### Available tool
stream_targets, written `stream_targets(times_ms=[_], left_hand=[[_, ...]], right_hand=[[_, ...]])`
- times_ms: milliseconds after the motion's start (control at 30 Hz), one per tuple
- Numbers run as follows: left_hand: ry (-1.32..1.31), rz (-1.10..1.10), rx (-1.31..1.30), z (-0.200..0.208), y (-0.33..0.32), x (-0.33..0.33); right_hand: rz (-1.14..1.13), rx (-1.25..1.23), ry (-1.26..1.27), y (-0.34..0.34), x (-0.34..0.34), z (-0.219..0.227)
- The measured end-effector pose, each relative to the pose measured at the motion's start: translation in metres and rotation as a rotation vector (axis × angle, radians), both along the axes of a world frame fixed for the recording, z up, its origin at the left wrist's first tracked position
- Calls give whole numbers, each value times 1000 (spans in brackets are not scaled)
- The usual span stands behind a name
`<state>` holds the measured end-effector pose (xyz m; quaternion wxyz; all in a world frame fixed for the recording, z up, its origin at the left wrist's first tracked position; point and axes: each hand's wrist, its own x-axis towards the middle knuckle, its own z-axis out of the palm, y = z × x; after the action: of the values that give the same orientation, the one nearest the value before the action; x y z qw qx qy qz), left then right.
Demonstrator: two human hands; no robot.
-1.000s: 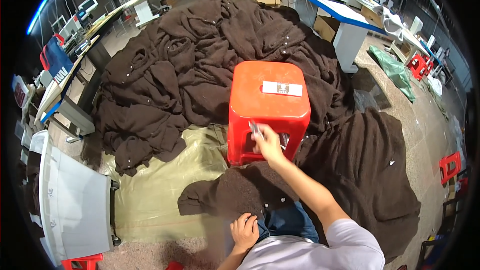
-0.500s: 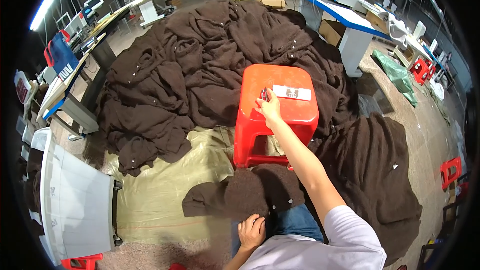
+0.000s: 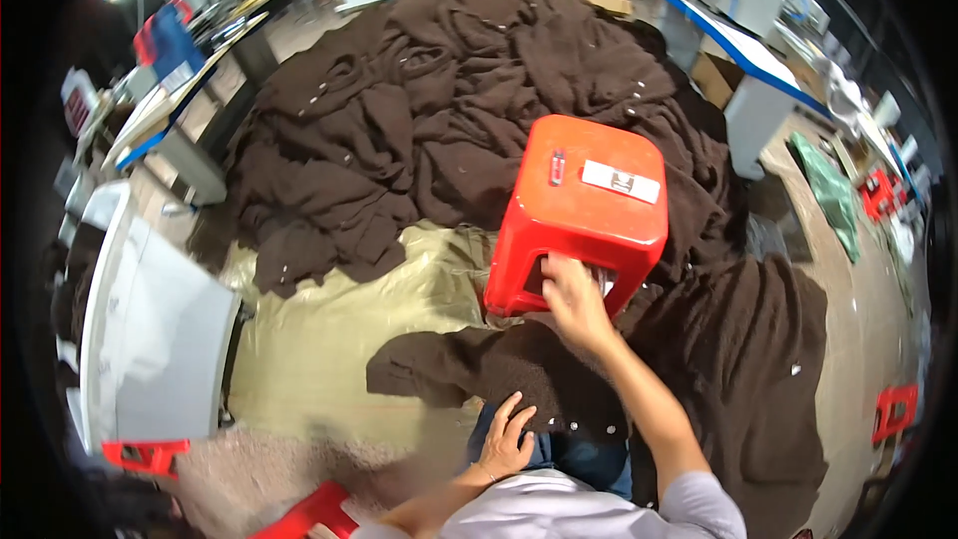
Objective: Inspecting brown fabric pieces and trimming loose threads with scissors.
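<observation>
In the head view, the person's right hand (image 3: 574,291) is hanging before the side opening of a red stool (image 3: 589,225), blocking part of it; its fingers are bending inward and hiding their tips, so I cannot tell whether they are grasping anything. The left hand (image 3: 507,442) is resting, fingers spreading loosely and gripping nothing, at the near edge of a brown cloth piece (image 3: 479,364), which is lying over the lap and showing 3 pale dots along its lower edge. On the stool's top, a small red-and-metal tool (image 3: 558,168) is lying left of a white card (image 3: 621,182). Behind, a large brown heap (image 3: 429,100) is filling the floor, the stool covering part of it; more brown cloth (image 3: 743,369) is spreading at the right. A yellowish plastic sheet (image 3: 339,349) is lying at the left, with a white bin (image 3: 165,329) standing beside it. 2 worktables, a left worktable (image 3: 160,120) and a right worktable (image 3: 733,45), are flanking the heap, an open carton (image 3: 715,78) sitting under the right worktable. Farther right, a green sheet (image 3: 826,195) is lying on the floor.
</observation>
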<state>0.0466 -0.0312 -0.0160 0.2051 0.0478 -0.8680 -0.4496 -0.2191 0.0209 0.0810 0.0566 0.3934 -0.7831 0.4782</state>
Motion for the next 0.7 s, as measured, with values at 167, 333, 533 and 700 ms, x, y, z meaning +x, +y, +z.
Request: stream_targets(times_ms=[167, 333, 533, 700], left_hand=[[-18, 307, -51, 9, 4, -8], [-131, 542, -55, 30, 17, -13], [-20, 503, -161, 29, 27, 10], [78, 170, -319, 26, 30, 16]], right_hand=[[87, 430, 226, 58, 100, -64], [86, 243, 74, 60, 110, -66], [220, 124, 62, 51, 109, -72], [236, 54, 22, 37, 107, -80]])
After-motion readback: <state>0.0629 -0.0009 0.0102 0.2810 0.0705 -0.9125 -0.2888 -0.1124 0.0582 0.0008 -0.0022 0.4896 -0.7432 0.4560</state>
